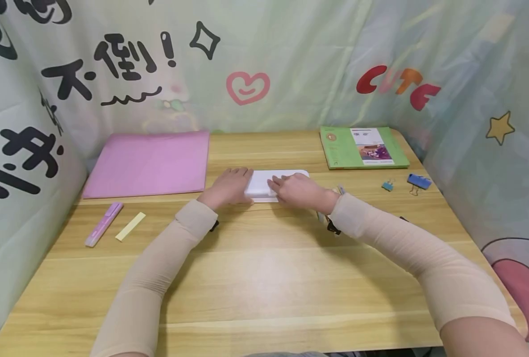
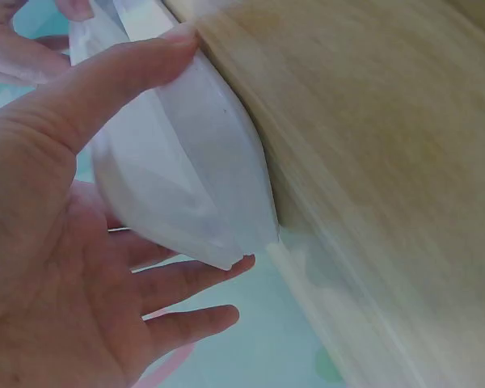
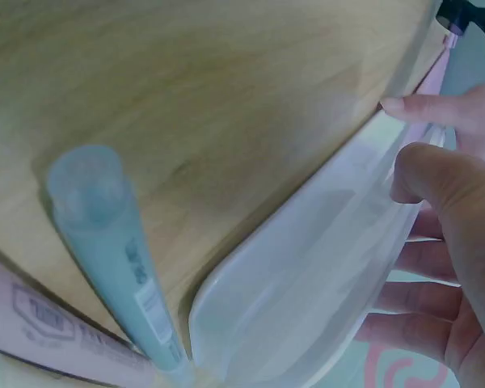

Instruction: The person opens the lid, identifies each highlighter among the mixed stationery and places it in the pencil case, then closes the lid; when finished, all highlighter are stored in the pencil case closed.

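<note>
A white plastic case (image 1: 259, 184) with rounded corners lies in the middle of the table. My left hand (image 1: 229, 187) holds its left end. In the left wrist view the thumb (image 2: 145, 65) lies along the near side of the case (image 2: 178, 153), with the fingers spread at the far side. My right hand (image 1: 302, 191) grips farther right along it. The right wrist view shows that thumb (image 3: 416, 174) bent onto the case (image 3: 307, 250), the fingers behind it. Beside the case lies a teal tube with a clear end (image 3: 113, 242).
A pink folder (image 1: 152, 163) lies back left, with a purple box cutter (image 1: 104, 224) and a pale yellow strip (image 1: 130, 226) before it. At back right are a green book (image 1: 340, 148), a teal binder clip (image 1: 387, 186) and a blue binder clip (image 1: 419, 181). Printed curtains surround the table.
</note>
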Demonstrator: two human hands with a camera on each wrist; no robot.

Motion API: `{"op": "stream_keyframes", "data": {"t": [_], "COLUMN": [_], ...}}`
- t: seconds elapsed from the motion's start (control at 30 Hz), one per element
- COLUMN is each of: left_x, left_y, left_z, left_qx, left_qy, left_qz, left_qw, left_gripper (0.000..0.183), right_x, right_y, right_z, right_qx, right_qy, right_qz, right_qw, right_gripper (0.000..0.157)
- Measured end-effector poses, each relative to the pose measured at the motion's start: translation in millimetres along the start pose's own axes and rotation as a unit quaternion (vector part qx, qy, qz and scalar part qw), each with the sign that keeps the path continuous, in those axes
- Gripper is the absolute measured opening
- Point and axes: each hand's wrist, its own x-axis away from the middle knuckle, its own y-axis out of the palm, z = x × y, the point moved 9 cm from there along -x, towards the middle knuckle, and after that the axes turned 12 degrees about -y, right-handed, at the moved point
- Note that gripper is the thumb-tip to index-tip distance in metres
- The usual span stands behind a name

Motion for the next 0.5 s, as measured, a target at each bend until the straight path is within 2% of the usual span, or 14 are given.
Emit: {"op": "stream_keyframes", "data": {"t": [0.13,0.27,0.33,0.4,0.5], "left_x": [1.1,8.7,13.8,18.5,21.4], "left_y": [1.4,-1.6,-2.8,-4.5,-6.9], "left_z": [-8.8,-28.0,-39.2,-45.7,-45.4], "left_qx": [0.030,0.080,0.086,0.087,0.072], "left_qy": [-0.001,-0.039,-0.070,-0.084,-0.072], "left_qz": [0.009,-0.001,-0.013,-0.024,-0.026], "left_qw": [0.9995,0.9960,0.9938,0.9924,0.9945], "left_gripper": [0.109,0.116,0.109,0.100,0.092], "right_x": [1,0,1,2,3], "right_y": [-7.3,-12.9,-15.5,-18.6,-22.4], "right_z": [4,10,14,21,31], "right_qx": [-0.017,-0.041,-0.048,-0.055,-0.057], "right_qy": [0.005,0.008,0.013,0.022,0.039], "right_qz": [0.043,0.078,0.094,0.113,0.130], "right_qw": [0.999,0.996,0.994,0.992,0.989], "right_gripper": [0.034,0.031,0.031,0.032,0.031]}}
